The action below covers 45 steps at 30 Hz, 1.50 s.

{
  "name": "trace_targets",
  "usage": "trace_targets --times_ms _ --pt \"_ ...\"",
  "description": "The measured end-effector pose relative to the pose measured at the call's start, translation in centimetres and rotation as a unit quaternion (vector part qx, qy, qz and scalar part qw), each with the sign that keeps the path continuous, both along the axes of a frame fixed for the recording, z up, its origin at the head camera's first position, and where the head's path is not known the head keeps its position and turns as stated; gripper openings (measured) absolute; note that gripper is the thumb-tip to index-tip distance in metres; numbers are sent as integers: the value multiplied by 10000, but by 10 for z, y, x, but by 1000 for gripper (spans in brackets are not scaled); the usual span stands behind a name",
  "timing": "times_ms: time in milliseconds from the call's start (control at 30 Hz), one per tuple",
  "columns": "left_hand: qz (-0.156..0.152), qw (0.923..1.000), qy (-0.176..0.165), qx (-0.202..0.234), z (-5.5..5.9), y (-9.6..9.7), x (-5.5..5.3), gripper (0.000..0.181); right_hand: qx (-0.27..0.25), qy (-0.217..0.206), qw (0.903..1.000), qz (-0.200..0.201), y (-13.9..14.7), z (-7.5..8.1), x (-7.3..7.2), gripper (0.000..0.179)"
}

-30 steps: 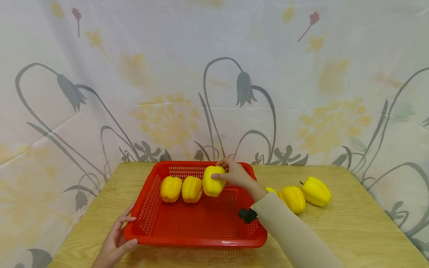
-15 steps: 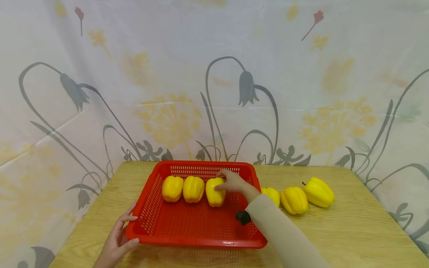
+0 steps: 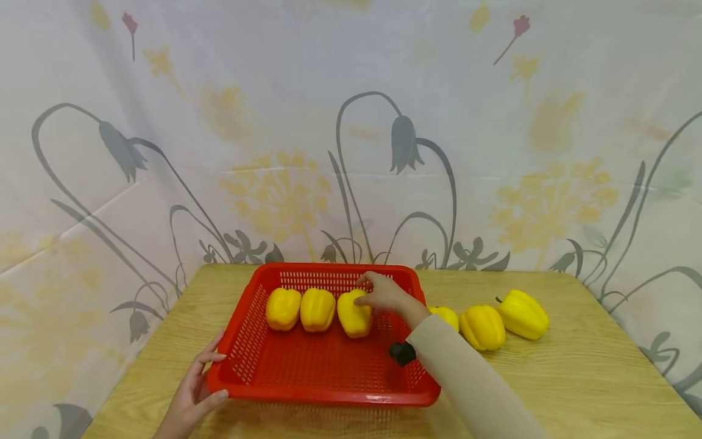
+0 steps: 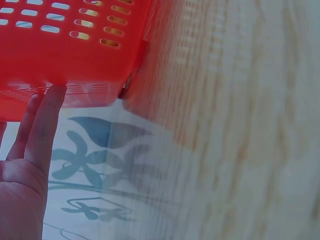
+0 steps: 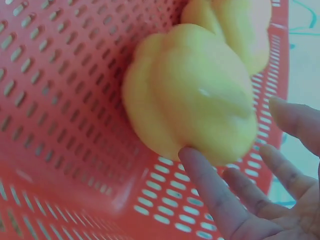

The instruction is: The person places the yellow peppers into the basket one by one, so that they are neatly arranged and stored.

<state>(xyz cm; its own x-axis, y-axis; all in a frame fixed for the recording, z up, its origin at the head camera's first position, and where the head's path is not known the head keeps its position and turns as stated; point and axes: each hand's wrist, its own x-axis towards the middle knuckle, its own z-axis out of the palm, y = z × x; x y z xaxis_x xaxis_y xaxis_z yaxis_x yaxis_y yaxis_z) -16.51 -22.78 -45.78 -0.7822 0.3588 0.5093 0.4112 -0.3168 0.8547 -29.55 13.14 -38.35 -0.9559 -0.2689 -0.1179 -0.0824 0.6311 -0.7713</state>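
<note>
At the lower left of the frame, your left hand has its thumb and extended fingers against the near corner of the red basket, which fills the lower middle. Your sleeve rises from the lower right over the desk. Near the centre, your right hand is loosely spread and released, index fingertip at the third yellow pepper, which sits in the basket. Left of that, two yellow peppers line up in the basket; three more peppers lie on the desk, right of centre. Behind hangs flower-patterned cloth.
</note>
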Motion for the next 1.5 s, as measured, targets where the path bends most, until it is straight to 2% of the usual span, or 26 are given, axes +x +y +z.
trace_targets --times_ms 200,400,567,800,1100,1500 --pt "11 10000 -47 21 -1 0 1 47 -68 53 9998 -191 9 16 2 38" --pt "18 10000 -61 27 0 0 1 47 -90 650 9978 -3 17 31 6 33" --pt "53 9999 -108 8 1 1 1 47 -328 1114 9931 156 23 45 16 30" --pt "53 9999 -107 19 1 1 1 46 -527 1343 9890 342 32 56 32 28" --pt "65 9999 -84 67 0 1 1 46 -622 1762 9820 290 49 54 44 24" --pt "59 10000 -53 49 -1 1 1 46 -993 1864 9774 -104 74 32 63 18"
